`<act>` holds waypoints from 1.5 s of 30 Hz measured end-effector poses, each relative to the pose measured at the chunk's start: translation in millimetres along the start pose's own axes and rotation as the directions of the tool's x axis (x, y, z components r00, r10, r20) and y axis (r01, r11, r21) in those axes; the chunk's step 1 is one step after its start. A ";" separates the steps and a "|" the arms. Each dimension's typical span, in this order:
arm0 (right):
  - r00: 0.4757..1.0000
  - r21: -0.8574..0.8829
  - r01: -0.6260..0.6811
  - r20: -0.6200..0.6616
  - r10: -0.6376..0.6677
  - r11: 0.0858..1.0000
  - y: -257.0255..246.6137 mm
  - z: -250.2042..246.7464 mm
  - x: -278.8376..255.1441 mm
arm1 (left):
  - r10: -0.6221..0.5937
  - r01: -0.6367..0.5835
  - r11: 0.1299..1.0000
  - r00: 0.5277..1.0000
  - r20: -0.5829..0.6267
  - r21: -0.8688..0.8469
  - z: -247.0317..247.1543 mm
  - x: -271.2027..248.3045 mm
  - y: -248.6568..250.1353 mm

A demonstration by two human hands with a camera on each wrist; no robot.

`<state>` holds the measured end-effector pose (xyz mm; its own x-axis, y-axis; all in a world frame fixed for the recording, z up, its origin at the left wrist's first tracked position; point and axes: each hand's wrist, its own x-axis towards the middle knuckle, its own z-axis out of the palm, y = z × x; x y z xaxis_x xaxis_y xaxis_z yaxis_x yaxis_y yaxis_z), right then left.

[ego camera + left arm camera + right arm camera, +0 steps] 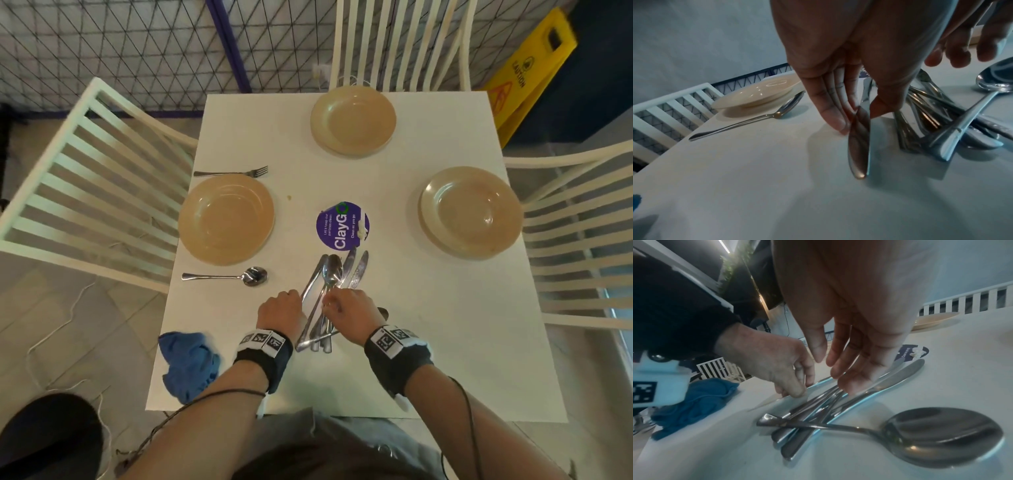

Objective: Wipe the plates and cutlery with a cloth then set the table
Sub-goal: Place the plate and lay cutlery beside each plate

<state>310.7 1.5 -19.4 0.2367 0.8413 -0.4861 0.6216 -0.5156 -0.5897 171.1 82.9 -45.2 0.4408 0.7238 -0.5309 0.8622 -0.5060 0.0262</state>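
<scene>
A pile of cutlery [329, 291] lies on the white table [445, 342] in front of me, with knives, forks and spoons crossing each other. My left hand [859, 116] pinches the handle of a knife [859, 146] at the pile's left edge, thumb on one side and fingers on the other, the knife tipped up on its edge. My right hand [830, 369] reaches down over the pile with straight fingers; its fingertips [846, 386] touch the handles and hold nothing. A large spoon [941, 434] lies across the near end of the pile. The blue cloth [188, 363] sits crumpled at the near left corner.
Three tan plates stand on the table: left [226, 219], far [352, 120] and right [471, 210]. A fork [233, 172] and a spoon [226, 275] flank the left plate. A purple round sticker [342, 224] marks the centre. White slatted chairs [85, 192] surround the table.
</scene>
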 end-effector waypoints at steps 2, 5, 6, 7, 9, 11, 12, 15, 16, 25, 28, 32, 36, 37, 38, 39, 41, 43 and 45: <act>1.000 0.001 0.009 0.006 -0.009 1.000 -2.2 -3.6 0.1 | -0.022 0.022 1.000 1.000 0.002 -0.015 -2.5 0.8 -2.0; 1.000 -0.009 0.027 -0.015 -0.027 1.000 -4.4 -8.5 4.5 | -0.079 0.080 0.992 0.997 0.018 -0.097 -9.4 1.2 -9.2; 0.998 -0.023 0.047 -0.030 -0.048 0.999 -5.8 -9.9 6.2 | -0.093 0.094 0.986 0.996 0.017 -0.136 -13.4 0.3 -12.1; 0.996 -0.045 0.077 -0.049 -0.079 0.996 -7.7 -11.4 8.2 | -0.101 0.101 0.981 0.995 0.010 -0.168 -18.1 -0.4 -15.1; 0.980 -0.112 0.169 -0.089 -0.179 0.979 -14.7 -14.2 12.0 | -0.094 0.083 0.974 0.995 -0.042 -0.211 -29.6 -3.5 -22.9; 0.946 -0.203 0.284 -0.102 -0.309 0.937 -26.2 -17.5 16.2 | -0.047 0.020 0.976 0.991 -0.124 -0.215 -43.5 -7.4 -33.5; 0.928 -0.256 0.330 -0.089 -0.362 0.909 -32.6 -19.3 18.8 | -0.008 -0.024 0.980 0.987 -0.162 -0.197 -51.1 -10.1 -39.3; 0.907 -0.388 0.383 -0.015 -0.422 0.838 -51.3 -25.3 29.3 | 0.104 -0.139 0.979 0.971 -0.217 -0.150 -76.0 -18.7 -53.4; 0.908 -0.406 0.389 0.014 -0.420 0.827 -57.2 -27.3 32.8 | 0.136 -0.170 0.976 0.964 -0.230 -0.138 -85.9 -22.1 -57.2; 0.912 -0.030 0.400 -0.079 -0.401 0.916 -91.8 -37.7 52.8 | 0.295 -0.374 0.927 0.770 -0.566 -0.026 -169.5 -36.6 -87.9; 0.958 0.319 0.283 -0.135 -0.252 0.905 -101.7 -43.5 58.4 | -0.012 -0.349 0.847 0.742 -0.670 -0.401 -179.1 -39.9 -91.6; 0.988 0.664 0.153 -0.111 -0.106 0.732 -117.5 -51.6 67.9 | -0.134 -0.250 0.684 0.880 -0.455 -0.685 -155.4 -36.6 -78.9; 0.996 0.887 0.089 -0.075 -0.048 0.453 -134.4 -60.0 78.0 | -0.028 -0.229 0.566 0.955 -0.296 -0.792 -118.7 -27.1 -74.5; 0.997 0.907 0.081 -0.069 -0.042 0.414 -138.2 -61.5 80.3 | -0.041 -0.215 0.491 0.962 -0.270 -0.844 -116.0 -24.7 -75.9; 0.997 0.919 0.071 -0.063 -0.033 0.388 -141.0 -62.0 83.3 | -0.049 -0.202 0.420 0.968 -0.245 -0.885 -115.0 -22.4 -78.5; 0.998 0.929 0.058 -0.054 -0.021 0.365 -143.7 -62.1 86.6 | -0.053 -0.191 0.372 0.973 -0.226 -0.908 -115.6 -19.8 -82.5; 0.999 0.946 0.030 -0.035 0.011 0.324 -147.0 -60.7 95.0 | -0.057 -0.184 0.331 0.975 -0.214 -0.926 -114.6 -10.0 -96.0; 0.998 0.959 0.013 -0.028 0.048 0.284 -147.9 -59.4 105.4 | -0.044 -0.171 0.344 0.979 -0.198 -0.923 -113.9 2.7 -113.9; 0.997 0.972 0.005 -0.024 0.079 0.234 -149.0 -60.4 117.2 | -0.023 -0.147 0.342 0.986 -0.165 -0.928 -119.0 13.7 -130.3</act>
<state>291.0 186.8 50.5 0.3025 0.8017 -0.5156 -0.5794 -0.2749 -0.7673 94.6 214.6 44.9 0.4558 0.8027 -0.3846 0.4614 0.1564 0.8733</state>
